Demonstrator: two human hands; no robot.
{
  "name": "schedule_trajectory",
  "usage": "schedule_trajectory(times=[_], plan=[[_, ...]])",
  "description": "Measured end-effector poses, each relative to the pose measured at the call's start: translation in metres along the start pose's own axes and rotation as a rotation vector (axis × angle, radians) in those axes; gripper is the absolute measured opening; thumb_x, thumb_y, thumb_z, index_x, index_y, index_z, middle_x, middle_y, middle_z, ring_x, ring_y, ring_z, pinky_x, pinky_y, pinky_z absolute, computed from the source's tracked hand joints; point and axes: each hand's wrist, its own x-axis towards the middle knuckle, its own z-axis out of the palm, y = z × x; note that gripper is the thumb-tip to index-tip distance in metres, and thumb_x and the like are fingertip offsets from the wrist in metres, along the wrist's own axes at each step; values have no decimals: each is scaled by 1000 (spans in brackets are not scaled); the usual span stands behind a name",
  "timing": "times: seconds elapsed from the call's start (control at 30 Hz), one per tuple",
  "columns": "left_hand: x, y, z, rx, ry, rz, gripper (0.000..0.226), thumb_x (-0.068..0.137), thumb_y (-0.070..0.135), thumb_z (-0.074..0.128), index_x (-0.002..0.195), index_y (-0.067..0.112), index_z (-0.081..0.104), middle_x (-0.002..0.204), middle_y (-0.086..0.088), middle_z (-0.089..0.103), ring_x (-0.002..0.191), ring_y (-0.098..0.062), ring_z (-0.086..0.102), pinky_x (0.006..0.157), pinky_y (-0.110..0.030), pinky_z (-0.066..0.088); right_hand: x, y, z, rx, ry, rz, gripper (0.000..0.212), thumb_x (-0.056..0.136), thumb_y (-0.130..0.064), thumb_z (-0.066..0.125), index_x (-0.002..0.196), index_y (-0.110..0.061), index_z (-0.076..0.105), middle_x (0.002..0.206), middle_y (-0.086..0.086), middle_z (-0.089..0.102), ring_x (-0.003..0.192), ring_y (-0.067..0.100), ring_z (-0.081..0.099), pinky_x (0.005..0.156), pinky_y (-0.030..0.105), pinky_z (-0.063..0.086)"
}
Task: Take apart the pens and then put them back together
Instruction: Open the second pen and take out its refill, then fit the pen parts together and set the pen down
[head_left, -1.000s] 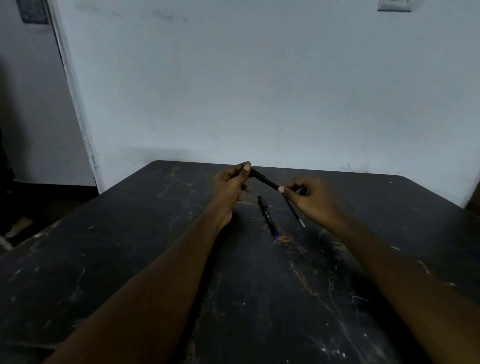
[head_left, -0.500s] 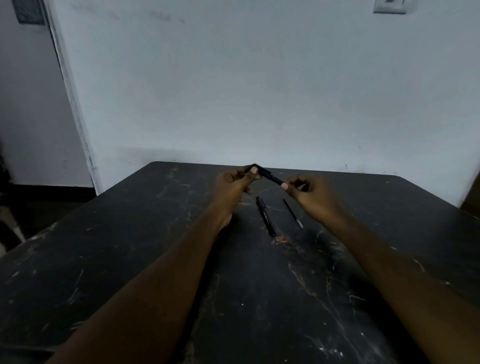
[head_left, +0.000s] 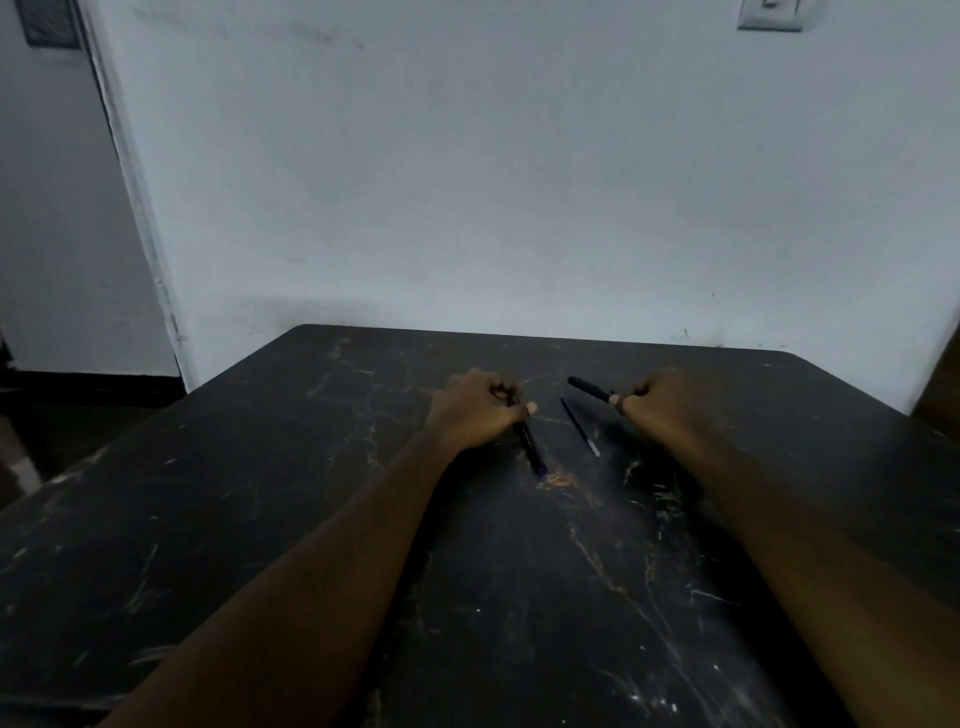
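Note:
On the dark table (head_left: 311, 519) lies a black pen with a bluish tip (head_left: 531, 446), pointing toward me. My left hand (head_left: 475, 413) rests low on the table, fingers and thumb closed on the pen's far end. My right hand (head_left: 662, 405) holds a black pen barrel (head_left: 589, 388) by one end, a little above the table, its free end pointing left and away. A thin ink refill (head_left: 579, 426) lies loose on the table between my hands, touching neither.
The table's top is scratched and worn, and its far edge meets a pale wall (head_left: 519, 208). A dark floor (head_left: 78, 405) and a doorway lie off the table's left side. A brown object (head_left: 943, 384) stands at the right edge.
Both hands held the barrel between them. My left hand has let go of it and dropped onto the pen lying on the table. My right hand keeps the barrel and has moved right.

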Motion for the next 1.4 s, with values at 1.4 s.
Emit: schedule_trajectory(times=[1.4], plan=[[7, 7, -14, -1101, 27, -102, 21, 88, -1, 64, 104, 14, 67, 100, -2, 72, 82, -12, 71, 70, -27, 44, -31, -43, 18, 340, -204, -421, 21, 86, -35, 69, 71, -21, 72, 63, -6, 67, 52, 0, 58, 51, 14, 42]])
